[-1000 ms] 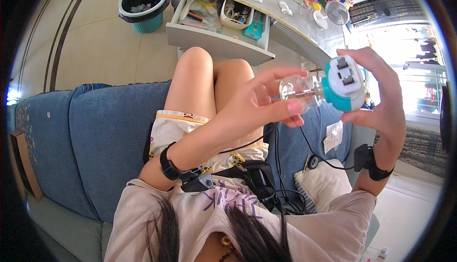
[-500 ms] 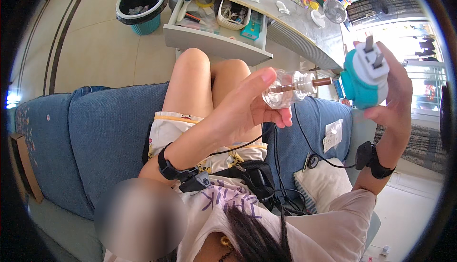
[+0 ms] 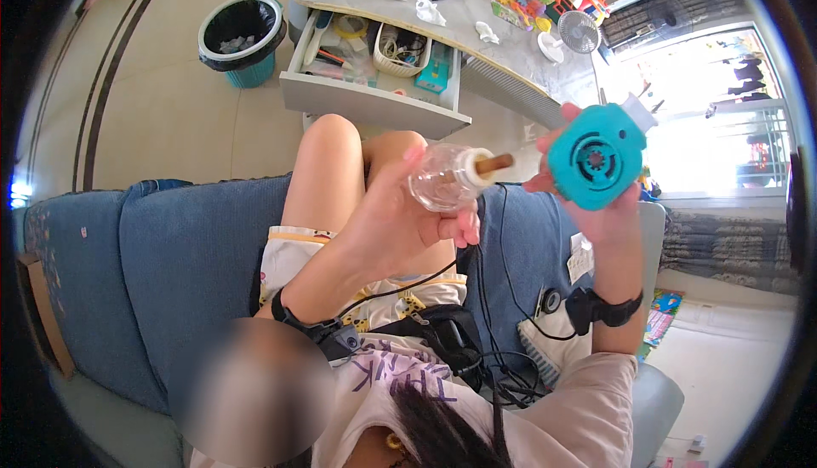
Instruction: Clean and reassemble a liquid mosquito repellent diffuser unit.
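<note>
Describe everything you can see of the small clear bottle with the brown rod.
The small clear, rounded bottle looks like glass or hard plastic; I cannot tell which. A whitish, ring-shaped collar circles its neck, and a slim brown rod juts out. It is tilted, neck toward the picture's right, held in the bare left hand. The rod is apart from the teal, round, plastic-looking device. Whether liquid is inside is unclear.

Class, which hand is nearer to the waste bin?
Left. The left hand, holding a clear bottle, is right of the bin; the right hand, holding a teal device, is farther right.
</note>
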Motion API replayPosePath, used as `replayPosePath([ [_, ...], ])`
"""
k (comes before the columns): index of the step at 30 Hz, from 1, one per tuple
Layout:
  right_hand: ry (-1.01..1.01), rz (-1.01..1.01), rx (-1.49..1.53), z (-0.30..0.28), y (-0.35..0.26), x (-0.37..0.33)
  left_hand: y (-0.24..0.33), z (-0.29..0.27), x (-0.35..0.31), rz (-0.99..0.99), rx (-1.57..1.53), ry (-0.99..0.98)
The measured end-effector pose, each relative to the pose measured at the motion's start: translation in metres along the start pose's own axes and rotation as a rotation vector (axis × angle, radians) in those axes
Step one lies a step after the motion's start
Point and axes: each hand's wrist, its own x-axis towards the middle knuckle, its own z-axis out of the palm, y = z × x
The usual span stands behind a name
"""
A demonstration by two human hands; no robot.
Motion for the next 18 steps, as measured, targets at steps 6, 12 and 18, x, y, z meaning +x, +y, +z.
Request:
replayPosePath([
  [6, 0.053, 0.066, 0.317, 0.009, 0.028, -0.003, 0.006, -0.001, -0.003, 0.066, 0.001, 0.06],
  [12, -0.005, 0.099, 0.328, 0.013, 0.036, -0.006, 0.01, -0.004, -0.004, 0.07, 0.01, 0.09],
  [18, 0.002, 0.065, 0.346, 0.011, 0.05, -0.014, 0.009, -0.004, -0.002, 0.048, -0.014, 0.109],
])
